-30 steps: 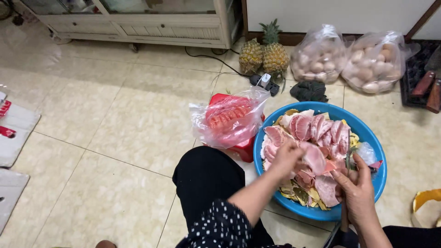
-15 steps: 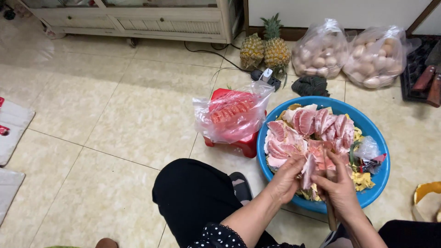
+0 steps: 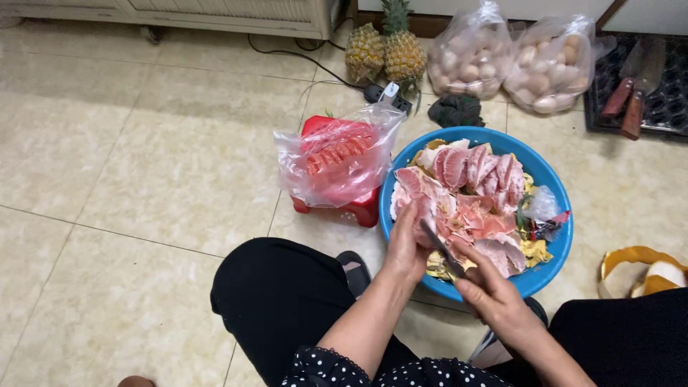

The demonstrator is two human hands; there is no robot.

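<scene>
a blue basin (image 3: 559,247) on the floor is filled with pink fruit segments (image 3: 473,172) and yellowish peel (a crumpled plastic scrap lies at its right side). one segment (image 3: 423,208) at the near rim is clasped in the left hand (image 3: 405,247), while a knife (image 3: 443,249) is gripped in the closed right hand (image 3: 494,301). a clear bag (image 3: 337,158) of red pieces is draped on a red stool (image 3: 358,209), its contents blurred by the plastic.

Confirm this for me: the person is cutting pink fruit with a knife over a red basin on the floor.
Not quite: the basin is blue, not red, as the head view shows. The right hand does hold the knife against the pink fruit.
</scene>
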